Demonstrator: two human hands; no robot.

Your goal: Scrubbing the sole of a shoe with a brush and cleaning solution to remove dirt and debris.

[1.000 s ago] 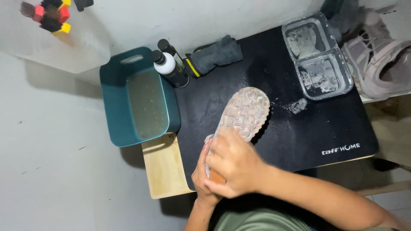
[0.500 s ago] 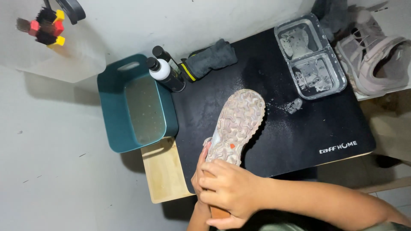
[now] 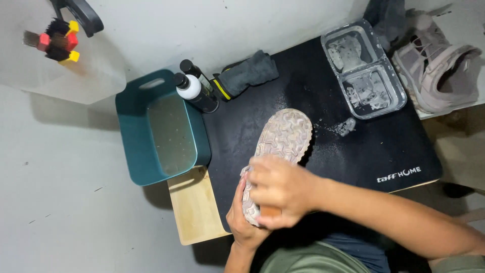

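A shoe [image 3: 283, 139] lies sole-up on the black mat [image 3: 353, 156], its pale treaded sole facing me. My left hand [image 3: 242, 217] grips the heel end from below. My right hand [image 3: 280, 187] is closed over an orange-brown brush [image 3: 270, 211], most of it hidden under the fingers, and presses it onto the heel part of the sole.
A teal tub of water [image 3: 161, 131] stands left of the mat, with two bottles [image 3: 194, 91] and a dark cloth [image 3: 247, 73] behind. A clear two-part tray [image 3: 364, 68] sits far right, a second shoe [image 3: 439, 65] beyond it. Brushes [image 3: 53, 40] hang top left. A wooden board [image 3: 194, 207] lies near left.
My right hand has shifted up along the sole from the heel end, while the left hand keeps hold of the shoe. The view has moved slightly.
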